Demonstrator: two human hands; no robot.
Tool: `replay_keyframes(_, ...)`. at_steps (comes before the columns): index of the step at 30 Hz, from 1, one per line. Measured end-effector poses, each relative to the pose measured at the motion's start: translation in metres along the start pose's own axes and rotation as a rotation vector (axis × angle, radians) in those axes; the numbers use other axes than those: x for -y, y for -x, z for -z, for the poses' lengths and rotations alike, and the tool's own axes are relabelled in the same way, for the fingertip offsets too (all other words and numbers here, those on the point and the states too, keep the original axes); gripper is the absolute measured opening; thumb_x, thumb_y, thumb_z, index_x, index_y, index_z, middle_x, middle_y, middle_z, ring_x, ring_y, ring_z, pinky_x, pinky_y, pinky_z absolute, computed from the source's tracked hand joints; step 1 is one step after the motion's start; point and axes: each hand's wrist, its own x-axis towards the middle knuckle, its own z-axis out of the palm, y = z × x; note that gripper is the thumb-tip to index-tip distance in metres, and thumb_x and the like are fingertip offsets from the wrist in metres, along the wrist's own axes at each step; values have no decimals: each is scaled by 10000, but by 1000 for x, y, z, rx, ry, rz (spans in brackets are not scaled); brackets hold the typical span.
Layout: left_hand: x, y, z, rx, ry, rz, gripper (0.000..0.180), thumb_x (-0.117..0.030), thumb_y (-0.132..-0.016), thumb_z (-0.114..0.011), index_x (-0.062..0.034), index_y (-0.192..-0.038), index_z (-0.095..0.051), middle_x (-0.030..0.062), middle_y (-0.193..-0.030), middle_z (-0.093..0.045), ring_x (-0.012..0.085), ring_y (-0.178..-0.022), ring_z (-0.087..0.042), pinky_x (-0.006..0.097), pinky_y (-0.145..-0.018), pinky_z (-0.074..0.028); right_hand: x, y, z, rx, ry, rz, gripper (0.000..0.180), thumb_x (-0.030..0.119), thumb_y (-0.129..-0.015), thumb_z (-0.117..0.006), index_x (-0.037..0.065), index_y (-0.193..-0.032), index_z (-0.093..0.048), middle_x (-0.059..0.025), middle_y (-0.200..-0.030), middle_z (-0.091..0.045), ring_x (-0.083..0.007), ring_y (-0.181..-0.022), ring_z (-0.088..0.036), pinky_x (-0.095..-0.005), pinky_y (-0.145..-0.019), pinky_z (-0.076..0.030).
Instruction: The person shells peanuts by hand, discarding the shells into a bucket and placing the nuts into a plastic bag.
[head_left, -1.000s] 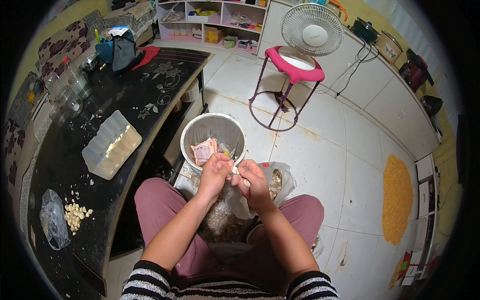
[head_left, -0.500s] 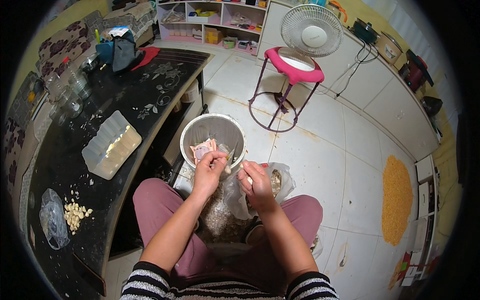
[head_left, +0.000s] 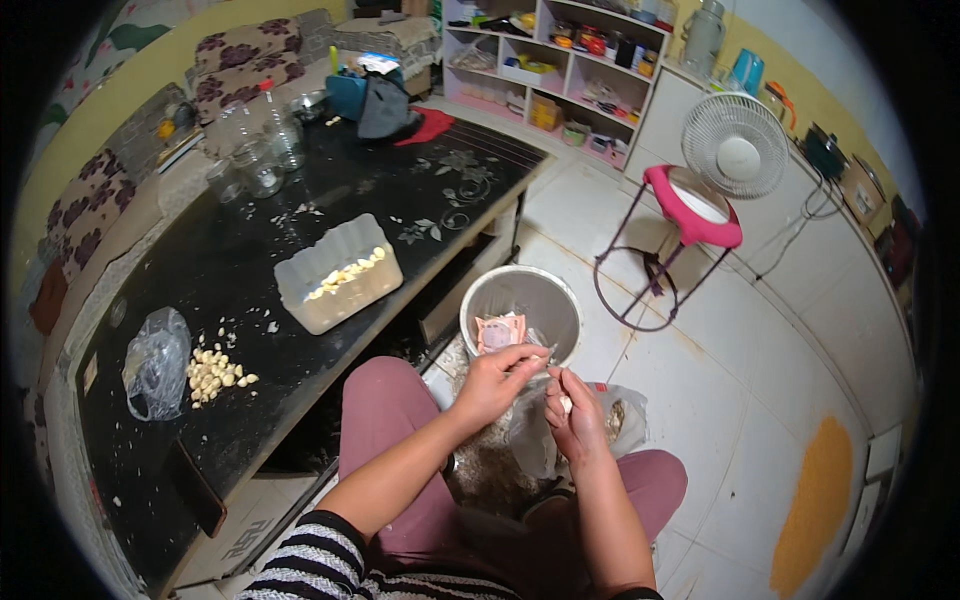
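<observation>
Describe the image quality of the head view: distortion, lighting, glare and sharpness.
Head view: strong fisheye, with a black rim around the frame and the black table edge bowing; light is even and indoor, shadows soft; pale glare on the floor tiles; the left hand and right hand look slightly soft, the small pale piece barely resolved.

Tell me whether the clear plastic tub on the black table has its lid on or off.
Off. The clear plastic tub on the black table stands open-topped, the pale peeled cloves inside it uncovered.
</observation>
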Motion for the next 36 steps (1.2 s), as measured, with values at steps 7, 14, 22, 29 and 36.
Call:
replay_keyframes(7,-74,2,141,-429,-589,-270,165,-101,-801,-550,-17,-925,-618,70,-851,-612,144,-783,-564,255,-717,-440,-14,-3,-3,-7,-100,6,277,-38,-791,-446,-79,-1064,-428,-200,-981,-521,-258,-928,-536,-316,-796,-464)
replay_keyframes(14,-83,-17,211,-452,-935,-409,243,-40,-741,-587,-19,-984,-588,103,-977,-572,190,-908,-546,266,-779,-421,-21,-7,-5,156,-8,-52,282,118,-896,-399,-97,-1078,-415,-280,-1052,-504,-307,-959,-542,-330,-828,-459)
replay_keyframes(22,-52,-10,73,142,-505,-313,271,-110,-695,-659,-27,-947,-604,111,-940,-582,230,-897,-555,313,-785,-432,-11,-2,-4,234,9,-47,405,213,-927,-332,-110,-1169,-364,-226,-1045,-521,-266,-957,-550,-312,-824,-472)
replay_keyframes(29,-7,-8,-2,359,-384,-241,275,-90,-674,-677,-19,-930,-607,108,-913,-583,247,-865,-562,313,-745,-455,-9,5,7,262,38,26,376,199,-935,-264,-91,-1131,-401,-186,-1042,-535,-223,-937,-562,-316,-822,-468)
replay_keyframes(36,1,-7,-15,219,-330,-336,235,-61,-635,-688,-50,-861,-625,73,-836,-588,222,-780,-558,305,-698,-461,8,18,9,252,109,53,360,205,-907,-332,-56,-1138,-422,-147,-1059,-531,-190,-942,-555,-292,-807,-454)
